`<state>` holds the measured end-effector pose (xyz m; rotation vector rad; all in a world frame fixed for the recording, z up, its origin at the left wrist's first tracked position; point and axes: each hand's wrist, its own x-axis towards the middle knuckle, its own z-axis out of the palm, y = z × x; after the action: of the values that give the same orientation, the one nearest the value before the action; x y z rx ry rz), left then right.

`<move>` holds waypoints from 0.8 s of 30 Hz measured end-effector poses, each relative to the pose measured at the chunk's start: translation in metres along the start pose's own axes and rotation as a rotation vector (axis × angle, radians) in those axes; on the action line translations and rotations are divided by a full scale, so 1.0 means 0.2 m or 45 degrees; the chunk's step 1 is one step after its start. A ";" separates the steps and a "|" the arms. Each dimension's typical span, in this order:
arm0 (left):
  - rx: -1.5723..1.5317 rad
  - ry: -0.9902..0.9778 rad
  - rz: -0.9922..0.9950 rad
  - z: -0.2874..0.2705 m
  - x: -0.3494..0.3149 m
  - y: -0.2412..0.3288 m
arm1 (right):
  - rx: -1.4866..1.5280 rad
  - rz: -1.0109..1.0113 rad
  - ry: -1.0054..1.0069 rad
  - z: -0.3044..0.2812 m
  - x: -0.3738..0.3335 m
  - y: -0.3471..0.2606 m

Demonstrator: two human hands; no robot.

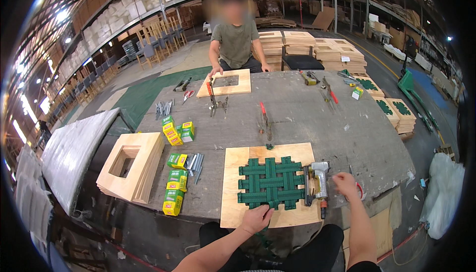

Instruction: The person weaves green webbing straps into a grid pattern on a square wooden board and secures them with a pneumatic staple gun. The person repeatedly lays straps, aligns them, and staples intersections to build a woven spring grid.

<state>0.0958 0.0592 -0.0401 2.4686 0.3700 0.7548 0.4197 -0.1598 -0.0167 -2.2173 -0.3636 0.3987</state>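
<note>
A square wooden board (233, 178) lies at the table's near edge, with dark green webbing straps (270, 183) woven across its opening. My left hand (257, 218) is closed on the end of a green strap at the weave's lower edge; more strap hangs below it. A metal staple gun (319, 183) rests on the board's right side, its hose fitting toward me. To the right of that tool, my right hand (345, 185) is above the table with curled fingers and nothing visible in them. Red-handled scissors (360, 190) lie close beside it, partly covered.
Stacked wooden frames (131, 168) stand at the left, beside green-and-yellow staple boxes (173, 201) and loose staple strips (195, 165). Red-handled pliers (265, 121) lie mid-table. Opposite me, a person holds another wooden frame (243, 80). A green pallet jack (409, 86) stands at the right.
</note>
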 end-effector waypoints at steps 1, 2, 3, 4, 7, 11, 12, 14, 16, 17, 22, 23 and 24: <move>-0.053 0.010 0.026 0.03 0.02 0.03 | -0.167 -0.130 0.209 -0.15 0.00 0.11; -0.074 0.016 0.028 0.03 0.02 0.03 | -0.361 -0.089 0.347 -0.24 0.00 0.17; -0.060 0.013 0.033 0.04 0.02 0.03 | -0.547 -0.049 0.476 -0.30 0.00 0.22; -0.030 0.008 0.029 0.03 0.01 0.01 | -0.600 -0.014 0.440 -0.30 -0.01 0.25; -0.005 0.008 0.020 0.01 0.00 -0.01 | -0.690 0.041 0.390 -0.31 -0.03 0.31; -0.005 -0.006 0.021 0.03 0.00 0.00 | -0.697 0.042 0.358 -0.40 -0.06 0.31; -0.033 0.001 0.030 0.04 0.01 0.02 | -0.725 0.068 0.336 -0.45 -0.07 0.30; -0.004 0.004 0.011 0.01 -0.01 0.01 | -0.662 0.103 0.244 -0.37 -0.10 0.25; 0.022 0.020 0.016 0.00 -0.01 0.00 | -0.672 0.125 0.184 -0.33 -0.13 0.21; 0.043 0.027 0.015 -0.01 -0.02 0.00 | -0.697 0.121 0.152 -0.29 -0.13 0.18; -0.007 0.014 0.002 -0.02 -0.02 0.02 | -0.643 0.085 0.148 -0.32 -0.11 0.30; -0.121 0.033 0.045 0.05 0.02 0.07 | -0.711 0.020 0.328 -0.54 -0.11 0.38; -0.096 0.004 0.013 0.04 0.02 0.06 | -0.682 -0.077 0.381 -0.49 -0.10 0.38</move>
<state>0.1039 0.0484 -0.0373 2.4005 0.3245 0.7629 0.4500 -0.2826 -0.0143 -2.7270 -0.4068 -0.0824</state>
